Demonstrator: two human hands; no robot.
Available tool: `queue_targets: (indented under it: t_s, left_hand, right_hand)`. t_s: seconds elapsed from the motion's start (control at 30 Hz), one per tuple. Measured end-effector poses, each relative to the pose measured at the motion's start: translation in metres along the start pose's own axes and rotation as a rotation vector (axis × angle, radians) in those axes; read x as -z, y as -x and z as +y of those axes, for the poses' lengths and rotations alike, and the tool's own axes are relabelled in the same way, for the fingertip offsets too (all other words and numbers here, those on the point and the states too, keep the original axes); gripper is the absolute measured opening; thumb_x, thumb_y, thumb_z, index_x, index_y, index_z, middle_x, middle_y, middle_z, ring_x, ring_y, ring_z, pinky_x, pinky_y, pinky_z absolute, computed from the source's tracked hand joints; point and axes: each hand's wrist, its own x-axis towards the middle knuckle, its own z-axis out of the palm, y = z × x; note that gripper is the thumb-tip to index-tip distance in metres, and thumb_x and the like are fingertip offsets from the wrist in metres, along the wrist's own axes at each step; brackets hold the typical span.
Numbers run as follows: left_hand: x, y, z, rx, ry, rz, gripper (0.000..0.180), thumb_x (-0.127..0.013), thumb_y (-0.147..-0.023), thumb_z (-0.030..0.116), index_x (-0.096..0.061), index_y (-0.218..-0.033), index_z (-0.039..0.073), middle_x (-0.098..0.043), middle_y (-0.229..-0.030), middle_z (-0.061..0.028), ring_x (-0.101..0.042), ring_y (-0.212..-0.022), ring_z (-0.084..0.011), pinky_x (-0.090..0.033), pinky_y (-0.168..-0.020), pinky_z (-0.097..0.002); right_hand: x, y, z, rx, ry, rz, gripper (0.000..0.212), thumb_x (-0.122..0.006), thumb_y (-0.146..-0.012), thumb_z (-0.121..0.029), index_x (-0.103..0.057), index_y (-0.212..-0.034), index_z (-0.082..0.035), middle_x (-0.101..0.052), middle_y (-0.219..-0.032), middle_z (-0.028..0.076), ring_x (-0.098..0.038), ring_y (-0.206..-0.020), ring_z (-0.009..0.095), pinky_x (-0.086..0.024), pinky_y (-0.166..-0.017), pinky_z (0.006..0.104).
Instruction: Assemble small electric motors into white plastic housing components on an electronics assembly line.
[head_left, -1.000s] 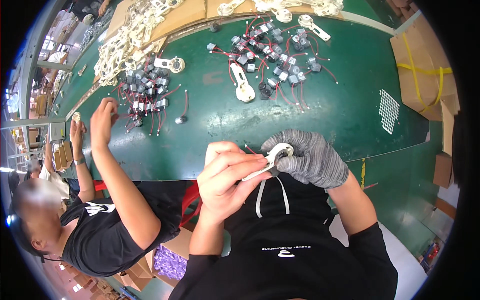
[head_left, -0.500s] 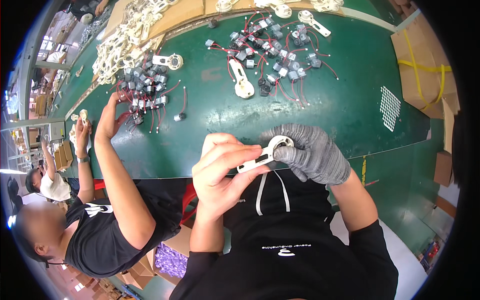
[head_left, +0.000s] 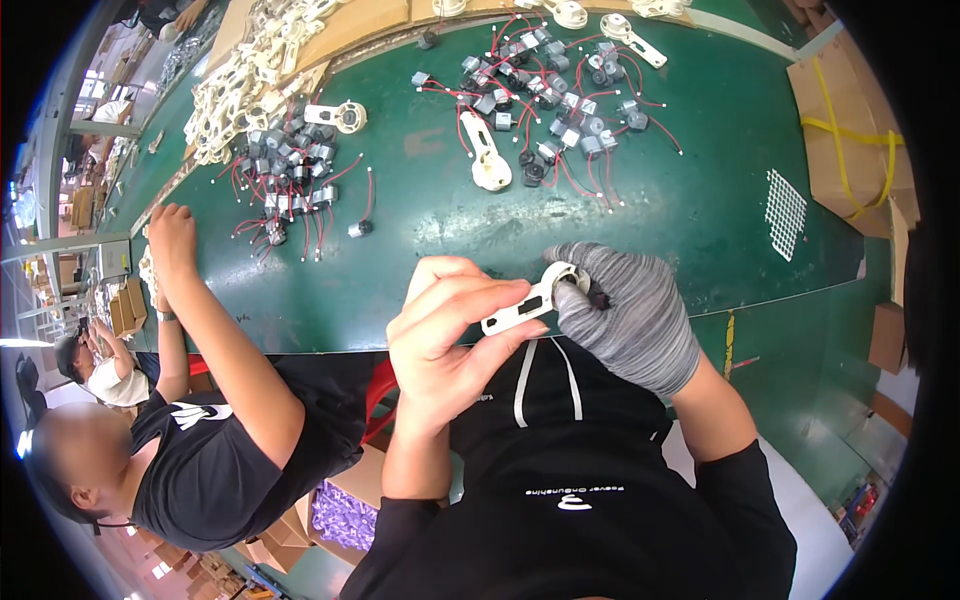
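Cream plastic ring-ended shell (head_left: 508, 317) is held up by the near edge of the desk (head_left: 340, 290). Bare left hand (head_left: 440, 325) pinches its long end; gloved right hand (head_left: 635, 320) wraps its ring. Looks light, stiff, smooth; best held by its sides.

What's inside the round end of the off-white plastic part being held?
The off-white plastic part shows something dark inside its round end; the gray-gloved right hand covers the rest, shape unclear.
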Motion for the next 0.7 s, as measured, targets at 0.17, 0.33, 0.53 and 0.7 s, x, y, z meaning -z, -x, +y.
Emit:
queue_targets:
  t_s: [0.17, 0.33, 0.53, 0.7]
  left_hand:
    - [0.000, 0.001, 0.000, 0.077, -0.014, 0.039, 0.041, -0.098, -0.065, 0.008, -0.083, -0.103, 0.004, -0.078, -0.092, -0.0049, -0.065, -0.091, -0.0233, -0.053, -0.080, -0.0354]
    - [0.003, -0.001, -0.003, 0.062, 0.005, 0.017, 0.040, -0.099, -0.066, 0.009, -0.082, -0.102, 0.004, -0.078, -0.093, -0.0049, -0.065, -0.092, -0.0235, -0.054, -0.080, -0.0354]
    - [0.012, -0.001, 0.011, -0.018, -0.202, -0.050, 0.037, -0.097, -0.067, 0.012, -0.081, -0.100, 0.007, -0.079, -0.096, -0.0037, -0.066, -0.091, -0.0260, -0.056, -0.080, -0.0367]
    - [0.008, -0.007, 0.032, -0.265, -0.362, -0.209, 0.032, -0.088, -0.070, 0.004, -0.080, -0.101, 0.006, -0.075, -0.100, -0.0026, -0.066, -0.091, -0.0255, -0.056, -0.079, -0.0365]
  right_hand:
    - [-0.001, -0.002, -0.003, 0.020, 0.035, -0.014, 0.032, -0.072, -0.098, -0.018, -0.070, -0.123, 0.002, -0.077, -0.099, 0.019, -0.077, -0.086, 0.037, -0.062, -0.078, 0.0446]
    - [0.009, -0.003, 0.003, 0.106, 0.030, -0.083, 0.035, -0.074, -0.098, -0.020, -0.069, -0.124, 0.002, -0.078, -0.104, 0.020, -0.075, -0.088, 0.040, -0.062, -0.079, 0.0448]
    - [0.009, -0.010, 0.002, -0.019, -0.040, -0.217, 0.036, -0.078, -0.093, -0.022, -0.070, -0.120, 0.000, -0.075, -0.101, 0.020, -0.074, -0.084, 0.039, -0.060, -0.074, 0.0444]
    - [0.002, -0.001, 0.016, -0.011, -0.079, -0.227, 0.038, -0.080, -0.092, -0.018, -0.071, -0.123, 0.002, -0.076, -0.094, 0.019, -0.076, -0.081, 0.034, -0.061, -0.074, 0.0396]
